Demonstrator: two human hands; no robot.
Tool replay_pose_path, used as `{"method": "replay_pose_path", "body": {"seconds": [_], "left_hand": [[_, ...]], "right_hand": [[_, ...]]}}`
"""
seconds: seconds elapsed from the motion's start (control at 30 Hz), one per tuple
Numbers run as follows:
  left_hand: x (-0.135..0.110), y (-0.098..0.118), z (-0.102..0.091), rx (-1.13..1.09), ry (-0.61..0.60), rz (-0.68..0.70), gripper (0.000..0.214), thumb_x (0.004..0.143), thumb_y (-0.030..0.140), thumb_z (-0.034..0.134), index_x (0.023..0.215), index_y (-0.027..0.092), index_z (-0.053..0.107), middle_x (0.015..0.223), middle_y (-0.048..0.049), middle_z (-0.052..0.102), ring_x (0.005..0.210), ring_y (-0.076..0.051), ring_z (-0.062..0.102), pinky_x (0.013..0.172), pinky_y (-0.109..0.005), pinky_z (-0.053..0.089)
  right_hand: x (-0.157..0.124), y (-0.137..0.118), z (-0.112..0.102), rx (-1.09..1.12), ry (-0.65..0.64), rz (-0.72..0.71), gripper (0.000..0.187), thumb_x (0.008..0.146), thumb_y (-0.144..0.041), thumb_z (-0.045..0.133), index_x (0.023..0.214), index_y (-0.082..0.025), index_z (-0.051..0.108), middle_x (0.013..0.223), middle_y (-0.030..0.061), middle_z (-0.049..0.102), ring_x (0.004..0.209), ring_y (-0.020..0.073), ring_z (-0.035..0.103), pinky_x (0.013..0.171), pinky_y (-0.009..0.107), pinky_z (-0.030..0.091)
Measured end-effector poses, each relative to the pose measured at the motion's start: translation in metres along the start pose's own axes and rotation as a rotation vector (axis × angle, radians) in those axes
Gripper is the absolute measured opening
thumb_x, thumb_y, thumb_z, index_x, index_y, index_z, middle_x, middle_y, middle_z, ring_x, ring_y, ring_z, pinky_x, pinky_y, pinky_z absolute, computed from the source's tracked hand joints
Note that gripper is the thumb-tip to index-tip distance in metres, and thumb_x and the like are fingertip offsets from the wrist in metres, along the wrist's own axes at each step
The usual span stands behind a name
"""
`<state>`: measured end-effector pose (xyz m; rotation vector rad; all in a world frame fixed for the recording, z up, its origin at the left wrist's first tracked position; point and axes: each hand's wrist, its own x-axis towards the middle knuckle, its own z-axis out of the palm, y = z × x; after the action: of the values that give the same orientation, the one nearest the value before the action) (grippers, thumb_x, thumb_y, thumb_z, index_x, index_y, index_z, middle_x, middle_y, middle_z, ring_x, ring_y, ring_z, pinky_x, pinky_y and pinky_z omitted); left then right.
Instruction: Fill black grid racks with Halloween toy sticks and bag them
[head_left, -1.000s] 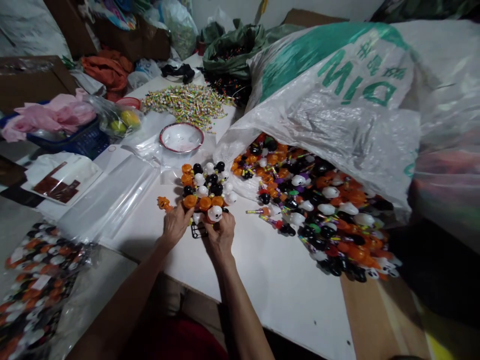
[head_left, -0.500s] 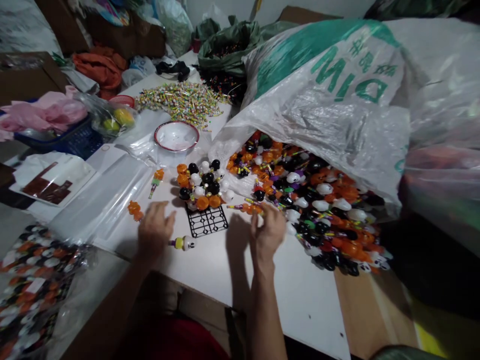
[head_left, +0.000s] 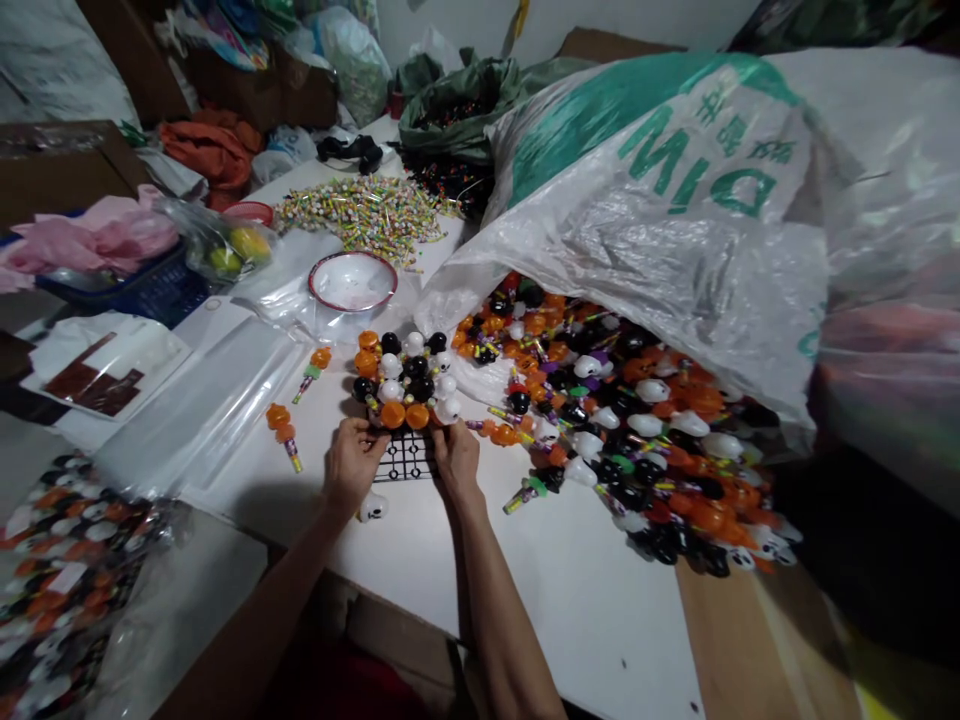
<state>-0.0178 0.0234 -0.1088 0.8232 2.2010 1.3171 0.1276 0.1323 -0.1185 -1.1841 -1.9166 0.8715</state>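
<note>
A black plastic grid (head_left: 407, 462) lies on the white table, its far part filled with upright toy sticks topped by orange pumpkins, white skulls and black heads (head_left: 415, 367). My left hand (head_left: 352, 467) grips the grid's left side, fingers closed near the front row. On the opposite side, my right hand (head_left: 457, 460) is closed on the grid's edge beside a white skull. Just below my left hand rests a loose skull-topped stick (head_left: 373, 507), partly covered by it. Two pumpkin sticks, one nearer (head_left: 282, 432) and one farther (head_left: 320, 358), lie to the left.
Many loose topped sticks (head_left: 645, 440) spill from a large white sack (head_left: 720, 260) on the right. Behind the grid stand a red-rimmed bowl (head_left: 352, 282) and a heap of small coloured sticks (head_left: 364, 210). Clear plastic bags (head_left: 202, 400) lie to the left.
Both hands have moved inward to the grid's sides and closed on it. A pumpkin stick on the left now shows fully, and a green-and-black stick lies at the right.
</note>
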Motion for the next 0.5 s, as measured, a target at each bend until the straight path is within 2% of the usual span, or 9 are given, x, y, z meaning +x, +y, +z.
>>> {"method": "replay_pose_path", "body": {"seconds": [0.07, 0.13, 0.23, 0.3, 0.33, 0.4, 0.5], "left_hand": [[-0.004, 0.001, -0.002, 0.115, -0.023, 0.085, 0.02, 0.085, 0.032, 0.067, 0.099, 0.02, 0.06, 0.093, -0.0046, 0.067, 0.078, -0.016, 0.065, 0.074, -0.027, 0.051], [-0.006, 0.004, -0.003, 0.246, -0.04, 0.182, 0.014, 0.087, 0.032, 0.065, 0.096, 0.02, 0.064, 0.097, -0.0058, 0.068, 0.08, -0.017, 0.064, 0.075, -0.028, 0.05], [-0.008, 0.012, -0.001, 0.377, -0.016, 0.232, 0.015, 0.09, 0.031, 0.062, 0.098, 0.019, 0.068, 0.102, -0.0079, 0.066, 0.082, -0.018, 0.064, 0.075, -0.029, 0.049], [-0.009, 0.016, 0.001, 0.422, 0.018, 0.238, 0.017, 0.09, 0.032, 0.062, 0.099, 0.02, 0.069, 0.104, -0.0079, 0.065, 0.085, -0.019, 0.064, 0.076, -0.029, 0.049], [-0.009, 0.017, 0.002, 0.433, 0.039, 0.24, 0.016, 0.09, 0.032, 0.063, 0.098, 0.02, 0.07, 0.103, -0.0074, 0.065, 0.086, -0.019, 0.064, 0.076, -0.028, 0.048], [-0.011, 0.017, 0.003, 0.433, 0.085, 0.241, 0.012, 0.088, 0.03, 0.066, 0.092, 0.02, 0.07, 0.098, -0.0062, 0.064, 0.09, -0.02, 0.064, 0.077, -0.028, 0.048], [-0.014, 0.013, 0.006, 0.373, 0.127, 0.24, 0.011, 0.087, 0.03, 0.067, 0.091, 0.019, 0.069, 0.092, -0.0044, 0.064, 0.087, -0.018, 0.064, 0.076, -0.026, 0.047]], "right_hand": [[-0.005, -0.002, 0.004, 0.034, 0.085, 0.013, 0.034, 0.089, -0.051, 0.05, 0.08, -0.02, 0.061, 0.077, 0.0069, 0.068, 0.07, 0.0192, 0.058, 0.068, 0.031, 0.046], [-0.007, -0.005, 0.008, 0.126, 0.15, 0.068, 0.04, 0.083, -0.059, 0.058, 0.076, -0.02, 0.059, 0.073, 0.0055, 0.067, 0.067, 0.0187, 0.057, 0.068, 0.032, 0.047], [-0.009, -0.011, 0.013, 0.439, 0.23, 0.298, 0.046, 0.078, -0.064, 0.063, 0.076, -0.018, 0.059, 0.07, 0.0046, 0.067, 0.065, 0.0177, 0.059, 0.065, 0.032, 0.05], [-0.014, -0.016, 0.016, 0.683, 0.262, 0.464, 0.046, 0.079, -0.062, 0.062, 0.085, -0.016, 0.06, 0.073, 0.0041, 0.068, 0.065, 0.0163, 0.062, 0.064, 0.03, 0.052], [-0.018, -0.019, 0.018, 0.758, 0.246, 0.502, 0.045, 0.08, -0.06, 0.064, 0.091, -0.016, 0.06, 0.075, 0.0031, 0.068, 0.064, 0.0153, 0.062, 0.064, 0.03, 0.052], [-0.026, -0.024, 0.021, 0.745, 0.135, 0.461, 0.042, 0.076, -0.05, 0.071, 0.098, -0.016, 0.062, 0.074, 0.0003, 0.067, 0.063, 0.0141, 0.061, 0.064, 0.028, 0.051], [-0.033, -0.03, 0.023, 0.4, 0.006, 0.255, 0.031, 0.079, -0.039, 0.066, 0.1, -0.016, 0.065, 0.079, 0.0022, 0.067, 0.07, 0.0164, 0.06, 0.069, 0.03, 0.049]]}}
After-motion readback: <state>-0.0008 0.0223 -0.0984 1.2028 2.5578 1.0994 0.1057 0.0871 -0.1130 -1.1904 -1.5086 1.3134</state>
